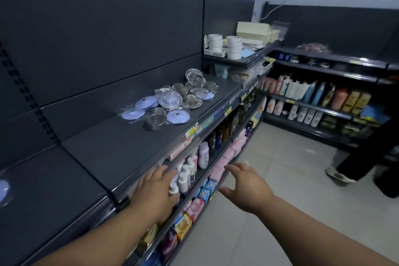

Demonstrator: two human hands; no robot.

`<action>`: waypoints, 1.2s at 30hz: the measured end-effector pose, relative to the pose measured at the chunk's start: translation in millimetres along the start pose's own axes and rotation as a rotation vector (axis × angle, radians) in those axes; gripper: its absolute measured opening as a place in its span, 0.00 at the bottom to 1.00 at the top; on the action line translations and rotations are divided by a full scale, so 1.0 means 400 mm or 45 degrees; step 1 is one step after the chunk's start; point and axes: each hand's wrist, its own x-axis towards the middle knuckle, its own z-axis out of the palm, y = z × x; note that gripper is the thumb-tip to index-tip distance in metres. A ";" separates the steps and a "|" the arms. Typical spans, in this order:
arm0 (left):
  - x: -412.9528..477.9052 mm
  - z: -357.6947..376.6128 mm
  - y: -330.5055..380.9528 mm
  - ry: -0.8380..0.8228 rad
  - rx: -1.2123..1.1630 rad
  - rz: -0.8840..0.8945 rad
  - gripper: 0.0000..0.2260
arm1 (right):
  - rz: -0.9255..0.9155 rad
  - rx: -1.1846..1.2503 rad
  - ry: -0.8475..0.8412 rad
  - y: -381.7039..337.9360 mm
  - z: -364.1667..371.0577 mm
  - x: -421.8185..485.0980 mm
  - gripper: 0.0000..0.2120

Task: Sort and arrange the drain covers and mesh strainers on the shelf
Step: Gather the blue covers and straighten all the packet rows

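The dark top shelf (pixel 121 149) had open room from its near edge up to the drain covers (pixel 178 116) and mesh strainers (pixel 192 101), heaped together in clear bags near the front lip. Price tags (pixel 192 130) on the rail were too blurred to read. The left hand (pixel 154 190) was flat-fingered by the front rail, holding nothing; the right hand (pixel 248 188) hung spread, empty, over the tiled aisle (pixel 280 179)

left hand (pixel 154 188) open, right hand (pixel 246 188) open, empty
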 end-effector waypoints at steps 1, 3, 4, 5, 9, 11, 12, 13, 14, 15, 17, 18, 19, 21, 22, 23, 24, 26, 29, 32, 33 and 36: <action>0.048 0.002 0.003 0.016 -0.002 -0.001 0.28 | -0.002 -0.005 0.004 0.010 -0.010 0.042 0.33; 0.152 0.003 0.001 0.057 -0.015 0.009 0.28 | -0.004 -0.018 0.013 0.026 -0.029 0.134 0.33; 0.209 0.002 -0.004 0.086 -0.027 0.014 0.28 | -0.005 -0.024 0.020 0.032 -0.036 0.183 0.33; 0.267 -0.003 -0.009 0.122 -0.046 0.017 0.27 | -0.005 -0.026 0.023 0.037 -0.042 0.231 0.32; 0.516 -0.037 -0.047 0.255 -0.158 -0.021 0.26 | 0.005 -0.014 0.004 0.056 -0.073 0.429 0.31; 0.630 -0.059 -0.070 0.302 -0.196 -0.062 0.26 | 0.014 -0.003 -0.003 0.065 -0.098 0.528 0.30; 0.684 -0.071 -0.081 0.310 -0.197 -0.092 0.27 | 0.010 0.004 0.010 0.068 -0.111 0.579 0.30; 0.732 -0.081 -0.091 0.311 -0.189 -0.129 0.28 | 0.003 0.014 0.030 0.069 -0.123 0.629 0.30; 0.777 -0.087 -0.103 0.314 -0.172 -0.168 0.29 | 0.000 0.030 0.045 0.070 -0.133 0.677 0.29; 0.815 -0.091 -0.115 0.325 -0.167 -0.202 0.29 | -0.002 0.050 0.052 0.071 -0.141 0.720 0.29; 0.878 -0.090 -0.137 0.345 -0.185 -0.248 0.31 | -0.021 0.087 0.063 0.077 -0.147 0.803 0.28; 0.902 -0.087 -0.146 0.345 -0.190 -0.269 0.32 | -0.032 0.100 0.065 0.081 -0.148 0.842 0.27; 0.924 -0.083 -0.157 0.332 -0.183 -0.298 0.33 | -0.039 0.109 0.060 0.086 -0.149 0.881 0.27; 0.960 -0.078 -0.174 0.294 -0.205 -0.366 0.38 | -0.060 0.116 0.064 0.098 -0.148 0.962 0.28; 0.978 -0.067 -0.185 0.277 -0.259 -0.403 0.40 | -0.077 0.121 0.056 0.102 -0.152 1.003 0.29; 0.990 -0.060 -0.188 0.255 -0.329 -0.446 0.43 | -0.089 0.125 0.041 0.109 -0.154 1.038 0.30; 1.009 -0.049 -0.195 0.247 -0.384 -0.483 0.45 | -0.120 0.119 0.017 0.118 -0.151 1.086 0.31; 1.017 -0.046 -0.200 0.216 -0.390 -0.477 0.50 | -0.164 0.103 -0.011 0.126 -0.145 1.140 0.34; 1.048 -0.046 -0.184 0.361 -0.467 -0.554 0.50 | -0.311 0.140 -0.131 0.143 -0.146 1.236 0.37; 1.072 -0.044 -0.162 0.477 -0.465 -0.573 0.45 | -0.465 0.151 -0.243 0.153 -0.151 1.305 0.37; 1.076 -0.044 -0.153 0.495 -0.456 -0.593 0.43 | -0.511 0.121 -0.250 0.158 -0.154 1.321 0.36; 1.090 -0.047 -0.133 0.546 -0.432 -0.724 0.39 | -0.666 0.071 -0.184 0.173 -0.170 1.363 0.32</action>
